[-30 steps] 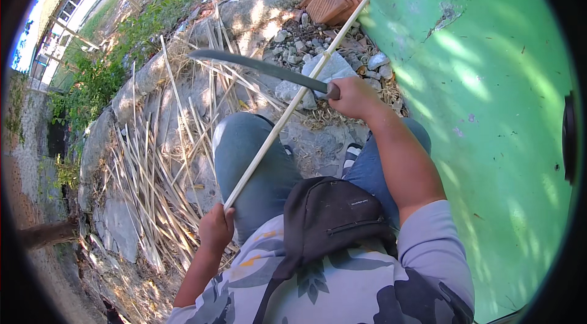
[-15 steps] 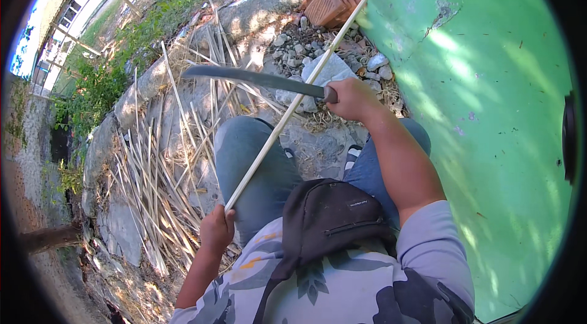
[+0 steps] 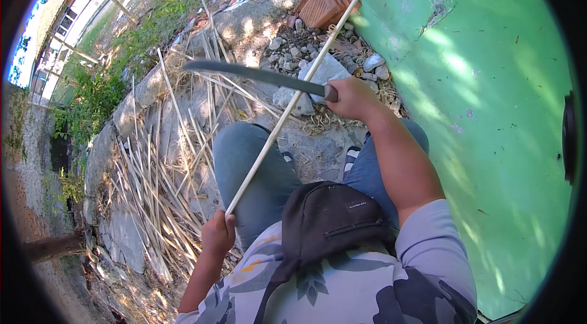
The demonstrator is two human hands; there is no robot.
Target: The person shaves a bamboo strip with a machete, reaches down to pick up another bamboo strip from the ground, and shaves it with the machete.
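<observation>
My left hand (image 3: 217,233) is closed around the near end of a long pale wooden strip (image 3: 267,148), low beside my left thigh. The strip slants up and away to the right, its far end near the stacked tiles. In my right hand (image 3: 353,97) is the dark handle of a machete (image 3: 263,75), ahead of my right knee. Its long dark blade points left and lies across the strip, over the strip at the crossing. Whether the edge touches the wood I cannot tell.
Many cut strips (image 3: 160,201) lie in a loose heap on the stony ground at my left. Ahead are rubble (image 3: 293,48), a pale stone slab (image 3: 327,73) and stacked orange tiles (image 3: 324,7). A green painted surface (image 3: 483,140) runs along my right. A black bag (image 3: 330,217) rests on my lap.
Both hands keep their grips, and the blade and strip hold nearly the same crossing. The strip's far end has shifted slightly left, along with a small shift of the whole view.
</observation>
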